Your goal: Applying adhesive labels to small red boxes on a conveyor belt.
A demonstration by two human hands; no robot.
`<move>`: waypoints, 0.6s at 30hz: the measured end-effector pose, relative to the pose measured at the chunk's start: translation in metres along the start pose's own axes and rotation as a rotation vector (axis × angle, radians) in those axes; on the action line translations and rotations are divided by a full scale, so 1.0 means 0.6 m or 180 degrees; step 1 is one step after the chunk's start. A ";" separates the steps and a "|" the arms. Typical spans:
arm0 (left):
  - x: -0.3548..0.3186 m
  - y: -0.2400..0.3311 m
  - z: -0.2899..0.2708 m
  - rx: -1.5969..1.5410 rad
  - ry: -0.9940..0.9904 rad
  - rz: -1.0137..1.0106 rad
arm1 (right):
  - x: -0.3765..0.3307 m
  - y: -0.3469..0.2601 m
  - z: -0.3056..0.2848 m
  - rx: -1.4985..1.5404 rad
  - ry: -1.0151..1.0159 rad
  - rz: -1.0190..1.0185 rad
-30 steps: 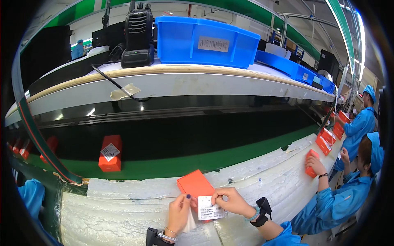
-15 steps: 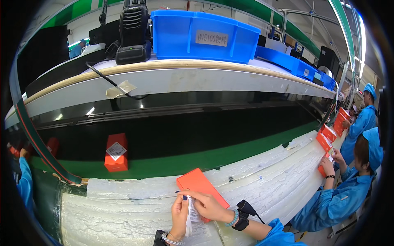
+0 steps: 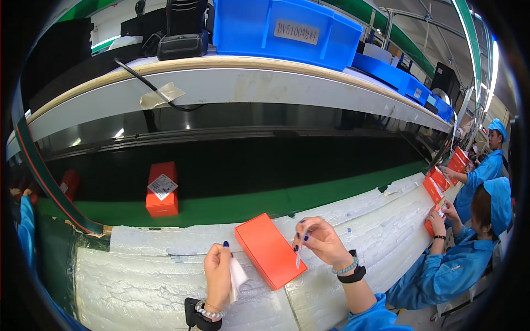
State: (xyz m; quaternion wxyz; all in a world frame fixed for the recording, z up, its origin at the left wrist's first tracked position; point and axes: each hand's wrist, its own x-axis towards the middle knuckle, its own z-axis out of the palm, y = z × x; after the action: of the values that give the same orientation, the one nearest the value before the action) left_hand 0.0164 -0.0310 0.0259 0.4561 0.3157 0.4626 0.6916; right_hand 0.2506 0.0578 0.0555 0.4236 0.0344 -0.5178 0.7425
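Note:
An orange box [image 3: 270,250] lies flat on the white foam-covered bench [image 3: 143,281] in front of me. My left hand [image 3: 218,273] is just left of the box and pinches a white paper sheet [image 3: 237,278]. To the right of the box, my right hand [image 3: 317,240] is raised a little above the bench, with a small white sticker [image 3: 298,255] hanging from its fingertips over the box's right edge.
Another orange box with a white label [image 3: 162,189] rides the dark conveyor belt [image 3: 265,171] behind the bench. A shelf above carries blue bins [image 3: 287,25] and a black device [image 3: 184,30]. Two people in blue [image 3: 477,220] handle orange boxes [image 3: 441,176] at right.
The hands have come apart from one sheet: the left drew back left with the white paper, the right lifted to the box's right side with a small sticker. The conveyor box moved right.

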 end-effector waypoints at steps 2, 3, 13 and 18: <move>0.000 -0.007 -0.016 0.0156 -0.0186 -0.0079 | 0.012 -0.007 0.008 -0.2165 0.0194 0.0806; 0.002 -0.006 -0.022 0.0550 -0.0674 -0.0344 | 0.020 0.001 0.012 -0.2461 0.0097 0.0944; 0.002 -0.046 -0.031 0.1834 -0.2269 -0.1093 | 0.037 0.026 0.032 -0.3339 -0.0453 0.1926; 0.003 -0.037 -0.025 0.2129 -0.2317 -0.0933 | 0.035 0.030 0.037 -0.3476 -0.0421 0.1987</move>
State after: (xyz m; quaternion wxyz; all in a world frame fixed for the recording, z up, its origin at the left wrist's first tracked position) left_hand 0.0102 -0.0315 -0.0004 0.5537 0.5965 0.5092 0.2800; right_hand 0.2167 0.0503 0.0627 0.1106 -0.2936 -0.8328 0.4561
